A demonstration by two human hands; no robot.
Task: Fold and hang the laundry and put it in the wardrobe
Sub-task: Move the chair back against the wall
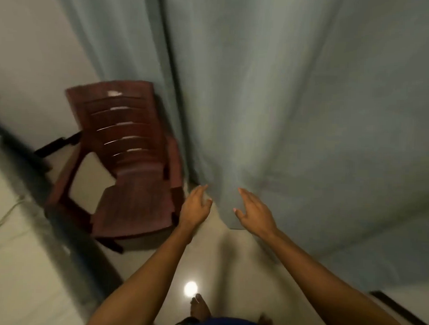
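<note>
Both hands reach forward with fingers spread and nothing in them. The left hand (195,205) hangs over the floor (219,259) beside the front right corner of the chair (125,173). The right hand (254,212) is at the lower end of a narrow fold of the curtain (259,91), which drops from the top of the view to its hem just above the floor. Its fingertips (241,191) look to be on or just short of the cloth; motion blur keeps me from saying which.

No laundry and no wardrobe can be seen. The chair seat shows no garment, and the pale cloth ahead reads as a hanging drape, not a piece to fold. So the task's thing is out of view.

The relation that matters is the fold between the hands. It runs straight up and down, lies ahead of both palms, and is nearer the right hand. Parting it probably falls to the right hand first, with the left taking the chair side edge.

A bare foot (200,307) stands on the floor below.
</note>
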